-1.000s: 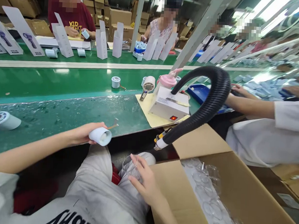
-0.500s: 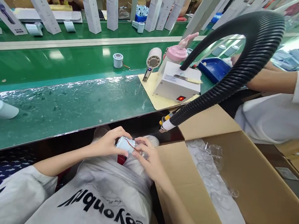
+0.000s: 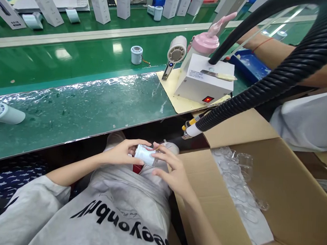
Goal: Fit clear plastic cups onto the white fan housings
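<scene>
Holding the pale blue cylindrical housing [image 3: 144, 155] low over the lap, the left hand [image 3: 120, 152] has it from the left side, fingers over the far side and thumb along the near one, a proper closed grip! And look at the lie of it: the long axis runs mostly sideways, left end tucked into that grip, right end tipped a little toward the body and facing the right hand [image 3: 176, 172].

So both hands are right at it, left and right touching, but the left has much more of it. The right is part-open, bent fingers reaching over the right end, thumb standing apart below. There's a clear edge showing around that end; whether the fingers pinch it, I can't tell. A thin reddish wire [image 3: 151, 149] runs along the upper side toward the right hand's fingers.

Up beyond the right hand, a touch to its right, hangs the metal-tipped nozzle [image 3: 190, 131] of the black ribbed hose [image 3: 252, 92], its tip aimed down and left, roughly at the hands, well clear of the housing. Over on the right side, beside the right forearm, sits the open cardboard box [image 3: 214, 202] with clear plastic pieces [image 3: 233, 181] inside.
</scene>
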A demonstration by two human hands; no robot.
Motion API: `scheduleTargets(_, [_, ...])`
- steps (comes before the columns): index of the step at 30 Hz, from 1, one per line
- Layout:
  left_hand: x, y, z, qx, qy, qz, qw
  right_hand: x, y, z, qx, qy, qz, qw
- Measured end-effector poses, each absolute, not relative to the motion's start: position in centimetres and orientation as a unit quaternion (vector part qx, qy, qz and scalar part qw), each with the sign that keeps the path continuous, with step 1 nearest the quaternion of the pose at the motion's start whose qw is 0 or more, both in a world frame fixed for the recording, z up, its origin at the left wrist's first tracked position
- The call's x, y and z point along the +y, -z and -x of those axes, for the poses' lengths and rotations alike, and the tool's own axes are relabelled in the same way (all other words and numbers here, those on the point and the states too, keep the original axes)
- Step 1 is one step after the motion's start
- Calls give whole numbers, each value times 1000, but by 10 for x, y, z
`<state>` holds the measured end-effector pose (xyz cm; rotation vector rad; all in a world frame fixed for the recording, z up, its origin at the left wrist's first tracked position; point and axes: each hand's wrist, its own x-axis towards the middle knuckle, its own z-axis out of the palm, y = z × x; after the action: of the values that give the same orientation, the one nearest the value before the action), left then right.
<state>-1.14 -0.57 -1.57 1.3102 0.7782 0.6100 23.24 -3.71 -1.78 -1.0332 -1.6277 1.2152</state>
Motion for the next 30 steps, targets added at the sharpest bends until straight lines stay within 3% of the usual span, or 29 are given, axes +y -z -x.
scheduleTargets(4, [-10,18,11,328,-289,-515,738,-44,21,-236,-727,-404,387,398])
scheduleTargets(7, [-11,13,13,320,-269,-552,722,-45,20,-239,-731,-404,376,403])
scheduleTargets(15, [-6,4,16,274,-286,-668,629,-46,14,-242,-658,-502,388,407])
scheduleTargets(21, [-9,-2,16,282,-271,-646,655,-47,18,-241,-566,-598,387,416])
scheduleTargets(25, [2,4,6,314,-265,-575,708,-46,36,-236,-484,-635,386,462])
scheduleTargets(30, [41,22,-31,341,-255,-509,748,-42,63,-238,-395,-578,447,557])
